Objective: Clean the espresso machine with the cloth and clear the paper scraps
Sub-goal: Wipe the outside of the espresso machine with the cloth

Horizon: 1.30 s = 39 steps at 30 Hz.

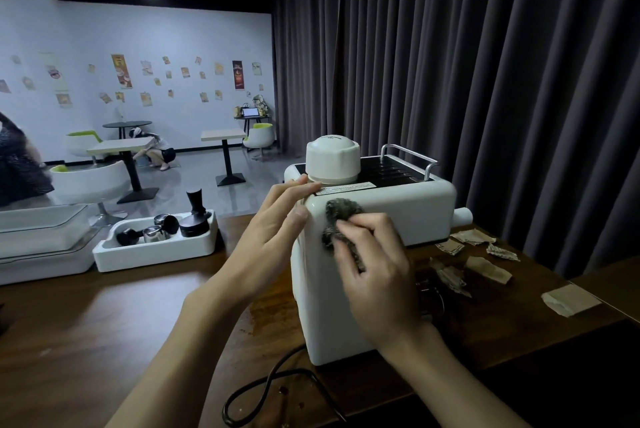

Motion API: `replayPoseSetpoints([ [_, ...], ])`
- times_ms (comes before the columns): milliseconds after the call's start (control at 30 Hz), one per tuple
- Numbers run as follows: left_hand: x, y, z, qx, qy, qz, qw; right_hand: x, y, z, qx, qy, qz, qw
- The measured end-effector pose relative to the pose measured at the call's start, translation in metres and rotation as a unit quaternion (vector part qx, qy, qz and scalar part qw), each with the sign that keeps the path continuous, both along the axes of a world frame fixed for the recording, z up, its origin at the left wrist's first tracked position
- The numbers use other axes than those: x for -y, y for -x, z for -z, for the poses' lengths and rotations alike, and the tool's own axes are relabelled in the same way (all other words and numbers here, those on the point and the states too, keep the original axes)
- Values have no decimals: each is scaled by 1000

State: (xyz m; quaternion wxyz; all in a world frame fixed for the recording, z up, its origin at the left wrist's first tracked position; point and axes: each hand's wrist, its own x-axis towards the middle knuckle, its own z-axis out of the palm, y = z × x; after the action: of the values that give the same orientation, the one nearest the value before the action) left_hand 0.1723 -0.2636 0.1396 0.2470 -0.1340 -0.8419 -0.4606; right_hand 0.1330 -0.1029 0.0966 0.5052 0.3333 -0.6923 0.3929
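Observation:
A white espresso machine (408, 216) stands on the dark wooden table (104, 323), its back panel facing me. My right hand (374, 271) grips a grey cloth (341, 214) and presses it against the upper part of that panel. My left hand (277, 223) rests with straight fingers on the machine's top left corner, beside the white round cap (332, 159). Several brown paper scraps (485, 268) lie on the table to the right of the machine, and a larger piece (571, 299) lies near the right edge.
A white tray (156, 256) with a tamper and portafilter parts sits left of the machine, next to a white bin with a clear lid (41, 244). The machine's black power cord (273, 389) loops toward me. Dark curtains hang behind. People and café tables are far left.

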Motion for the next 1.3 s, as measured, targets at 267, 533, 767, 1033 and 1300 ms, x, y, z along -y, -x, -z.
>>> replayPoseSetpoints([
  [267, -1, 1, -1, 10, 15, -11, 1000, -25, 14, -1, 69, 156, 61, 983],
  [533, 0, 4, 2, -4, -19, -12, 1000, 20, -13, 10, -12, -28, 10, 999],
  [767, -5, -1, -1, 5, 12, -12, 1000, -26, 16, 11, 53, 91, 26, 994],
  [1033, 0, 0, -2, 16, 20, 15, 1000, -14, 9, 27, 83, 146, 59, 984],
  [1300, -7, 9, 7, -18, 27, 2, 999, -25, 24, 38, 46, 72, 49, 995],
])
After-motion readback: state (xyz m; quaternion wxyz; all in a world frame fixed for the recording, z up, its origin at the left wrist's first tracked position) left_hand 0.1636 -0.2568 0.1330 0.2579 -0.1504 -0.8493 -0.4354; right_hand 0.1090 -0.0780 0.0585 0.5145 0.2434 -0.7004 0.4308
